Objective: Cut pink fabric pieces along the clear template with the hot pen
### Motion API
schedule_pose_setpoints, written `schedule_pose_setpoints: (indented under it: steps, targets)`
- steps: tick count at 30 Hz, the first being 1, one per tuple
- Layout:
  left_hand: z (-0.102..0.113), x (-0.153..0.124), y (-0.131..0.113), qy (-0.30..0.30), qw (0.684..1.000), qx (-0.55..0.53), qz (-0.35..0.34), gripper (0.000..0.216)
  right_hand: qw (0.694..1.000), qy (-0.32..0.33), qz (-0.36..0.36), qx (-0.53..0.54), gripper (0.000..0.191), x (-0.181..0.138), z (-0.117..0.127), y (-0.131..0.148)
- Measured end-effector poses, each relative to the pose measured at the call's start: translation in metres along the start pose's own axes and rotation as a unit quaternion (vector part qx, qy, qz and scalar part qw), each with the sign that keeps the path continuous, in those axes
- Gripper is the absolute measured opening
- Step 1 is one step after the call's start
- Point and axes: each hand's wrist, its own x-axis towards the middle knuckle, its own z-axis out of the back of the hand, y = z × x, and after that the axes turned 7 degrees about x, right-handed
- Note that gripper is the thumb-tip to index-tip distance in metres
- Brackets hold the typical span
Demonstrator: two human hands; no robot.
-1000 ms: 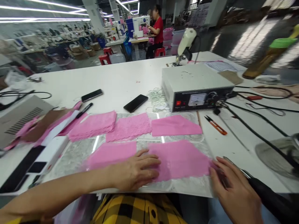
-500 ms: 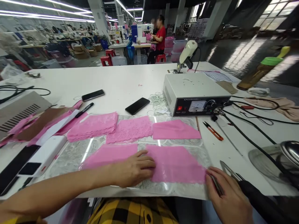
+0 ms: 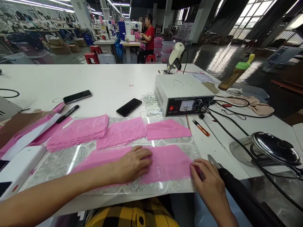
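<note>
My left hand [image 3: 133,162] lies open, palm down, on the inner edge of a pink fabric panel [image 3: 168,162]. Its fingers are close together and lightly bent. At that panel's right edge, my right hand [image 3: 209,181] pinches the cloth between thumb and fingertips. A small dark metal tool [image 3: 202,175] shows partly inside this hand; its kind is hidden. Under my left wrist and forearm is a second pink panel [image 3: 101,157]. Behind these lie a plain pink piece [image 3: 168,129], a lace-patterned pink piece [image 3: 123,132] and a stack of pink lace pieces [image 3: 78,132].
A control box [image 3: 184,91] with cables stands at the back right. Orange thread snips [image 3: 201,127], a lidded glass jar [image 3: 246,149] and a black-handled tool [image 3: 236,186] are on the right. Phones [image 3: 129,107], a marker [image 3: 68,113] and a white device [image 3: 23,170] lie further left.
My view has turned to the right, so the table's things sit further left. Both hands stay at the same pink panel; the tool in my right hand shows less.
</note>
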Motion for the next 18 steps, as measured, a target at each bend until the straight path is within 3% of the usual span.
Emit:
schedule_pose_setpoints:
  steps: [7, 10, 15, 18]
  targets:
    - [0.0, -0.002, 0.001, -0.005, 1.0, -0.005, 0.007, 0.019, 0.999, -0.031, 0.026, 0.0, 0.017, 0.009, 0.005, 0.007]
    - [0.005, 0.005, -0.003, -0.002, 0.999, -0.027, 0.033, 0.03, 0.999, -0.037, 0.017, 0.033, 0.02, 0.023, 0.005, 0.021]
    - [0.013, 0.033, -0.017, 0.005, 0.982, -0.182, 0.057, 0.069, 0.98, 0.049, -0.046, 0.19, 0.029, 0.049, -0.008, 0.054]
    - [0.015, 0.051, -0.012, 0.046, 0.933, -0.326, 0.145, 0.042, 0.943, 0.102, -0.111, 0.298, 0.033, 0.06, -0.019, 0.062]
